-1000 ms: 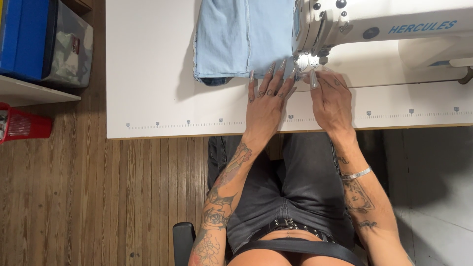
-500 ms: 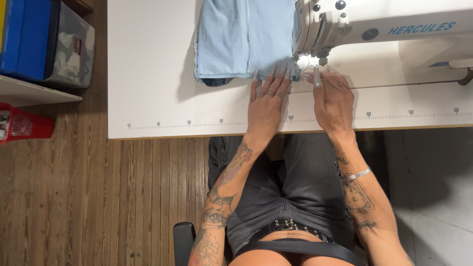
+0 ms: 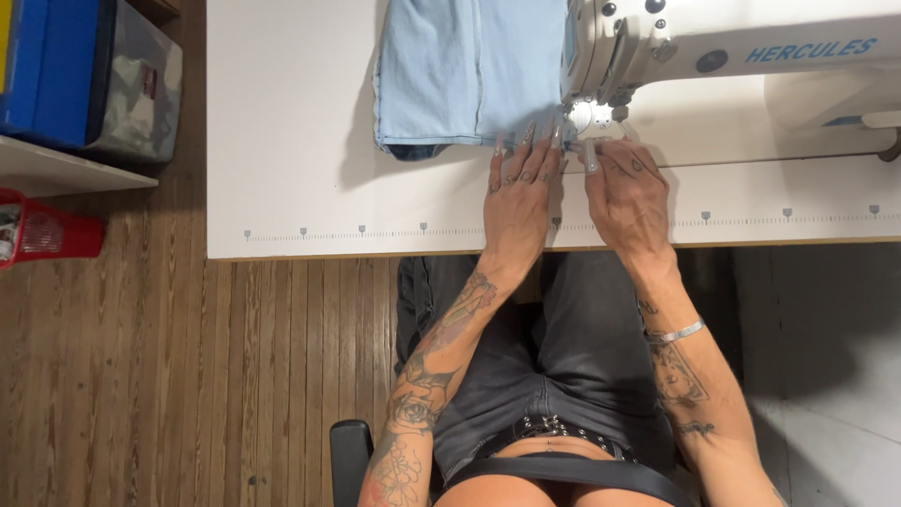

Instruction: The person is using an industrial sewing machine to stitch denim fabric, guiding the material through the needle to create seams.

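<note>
Light-blue denim fabric (image 3: 469,70) lies on the white tabletop (image 3: 291,141) at upper centre, its near edge beneath the flat, open left hand (image 3: 519,192), while the open right hand (image 3: 631,192) presses beside the sewing machine (image 3: 713,47) needle.

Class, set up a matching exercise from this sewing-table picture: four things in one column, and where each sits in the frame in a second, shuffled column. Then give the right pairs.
Things:
1. light blue fabric
2. sewing machine
3. red basket
4. left hand

Places:
A. left edge, on the wooden floor
B. top right, on the white table
C. flat on the table, fingertips at the fabric's near edge
D. top centre, left of the machine

Pairs: 1-D, 2-B, 3-A, 4-C
</note>
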